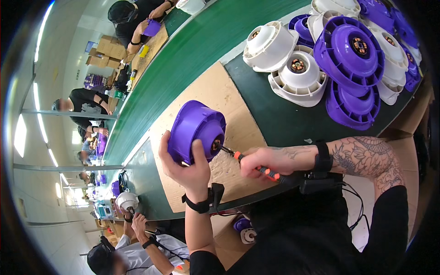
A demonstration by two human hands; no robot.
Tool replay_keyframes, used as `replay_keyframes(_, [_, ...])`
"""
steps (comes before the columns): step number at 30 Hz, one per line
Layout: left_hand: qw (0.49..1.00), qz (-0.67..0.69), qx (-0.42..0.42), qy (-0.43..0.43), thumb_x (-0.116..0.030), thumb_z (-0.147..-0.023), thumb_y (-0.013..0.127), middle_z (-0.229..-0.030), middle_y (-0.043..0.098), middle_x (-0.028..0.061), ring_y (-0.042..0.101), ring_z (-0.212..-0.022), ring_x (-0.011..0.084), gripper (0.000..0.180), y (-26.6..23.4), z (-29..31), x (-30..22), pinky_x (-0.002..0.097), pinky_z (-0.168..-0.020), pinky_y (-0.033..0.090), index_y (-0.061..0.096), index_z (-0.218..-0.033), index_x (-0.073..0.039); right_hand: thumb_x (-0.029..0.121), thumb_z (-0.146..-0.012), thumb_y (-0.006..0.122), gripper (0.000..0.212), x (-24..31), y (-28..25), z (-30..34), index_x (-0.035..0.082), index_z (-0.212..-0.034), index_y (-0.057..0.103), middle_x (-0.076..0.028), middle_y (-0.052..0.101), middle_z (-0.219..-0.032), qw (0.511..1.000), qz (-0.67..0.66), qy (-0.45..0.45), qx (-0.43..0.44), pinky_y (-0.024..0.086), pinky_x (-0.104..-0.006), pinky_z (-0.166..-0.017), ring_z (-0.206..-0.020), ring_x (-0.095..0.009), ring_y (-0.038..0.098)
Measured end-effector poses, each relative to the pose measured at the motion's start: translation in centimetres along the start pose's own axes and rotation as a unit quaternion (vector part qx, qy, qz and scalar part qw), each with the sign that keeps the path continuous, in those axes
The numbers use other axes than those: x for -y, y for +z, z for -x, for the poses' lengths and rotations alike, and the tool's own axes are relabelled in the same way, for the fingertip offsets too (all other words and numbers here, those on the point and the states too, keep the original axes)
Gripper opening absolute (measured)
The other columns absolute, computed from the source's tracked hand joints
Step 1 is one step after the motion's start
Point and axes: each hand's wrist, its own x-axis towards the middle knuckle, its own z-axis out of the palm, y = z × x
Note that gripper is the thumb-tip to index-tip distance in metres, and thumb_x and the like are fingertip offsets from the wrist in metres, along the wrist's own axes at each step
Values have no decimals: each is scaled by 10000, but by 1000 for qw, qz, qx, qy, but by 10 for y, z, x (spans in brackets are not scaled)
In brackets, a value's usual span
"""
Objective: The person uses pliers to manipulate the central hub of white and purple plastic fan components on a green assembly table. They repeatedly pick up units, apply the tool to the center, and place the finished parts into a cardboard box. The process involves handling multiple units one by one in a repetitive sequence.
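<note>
Housing (196, 127): rounded, glossy purple plastic

Tool tip (221, 147) — too small to tell

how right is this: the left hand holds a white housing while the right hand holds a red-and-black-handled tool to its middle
One detail is wrong: the housing in the left hand is purple, not white, as the head view shows. The right hand does hold a red-and-black-handled tool to its middle.
</note>
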Motion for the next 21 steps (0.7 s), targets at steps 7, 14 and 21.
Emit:
replay_keyframes(7, [997,-60,40,-20,-164,-835,839,-1079,730,176,712,-973,295,446,-7,-30,-25,388,-892,549,688,-1219,7,478,-819,644,366,5,7,4,143,-725,530,41,390,-612,996,57,-4,-64,312,-291,-527,-512,-116,354])
replay_keyframes(14, [997,-31,68,-30,-161,-779,871,-1027,732,164,718,-922,291,450,-20,-42,-18,379,-854,558,711,-1170,-5,481,-838,623,358,3,12,-9,131,-799,562,19,426,-637,996,-77,35,6,329,-317,-547,-545,-123,396])
replay_keyframes(21, [997,-10,61,-42,-190,-755,884,-968,729,166,723,-870,323,444,-27,-21,14,393,-798,572,721,-1132,-20,504,-811,650,457,30,44,-19,58,-905,672,-14,517,-662,935,297,90,-170,423,-309,-605,-570,-190,494])
